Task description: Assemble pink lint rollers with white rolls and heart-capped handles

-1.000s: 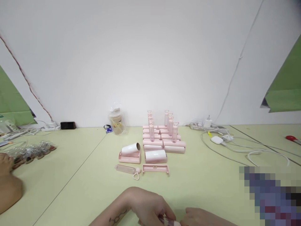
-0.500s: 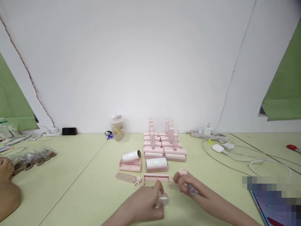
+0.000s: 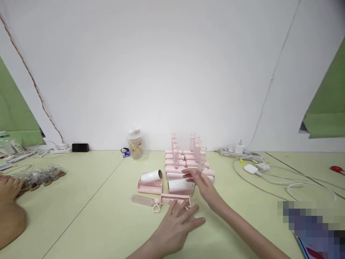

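My left hand [image 3: 176, 226] is over the near side of a pink roller frame [image 3: 175, 197], fingers spread. Something clear lies partly hidden beneath its fingers. My right hand [image 3: 205, 185] reaches over the right end of a white lint roller roll [image 3: 179, 186] in a pink cover, fingers stretched out and thumb partly hidden. Left of the frame lies a clear handle [image 3: 142, 200] with a pink heart-shaped loop [image 3: 156, 207]. Behind it, another white roll [image 3: 151, 176] rests tilted on a pink cover [image 3: 149, 187].
Rows of pink lint rollers [image 3: 175, 169] with upright clear handles stand behind. A bagged cup [image 3: 137, 145] is by the wall. White chargers and cables [image 3: 250, 169] lie right; a phone [image 3: 303, 244] is near. Another person's hand [image 3: 9, 189] is left beside clear-wrapped items [image 3: 40, 178].
My right hand has moved forward and left to the roll; the piece it held no longer shows there. My left hand has spread its fingers from around a clear piece. The frame has shifted left.
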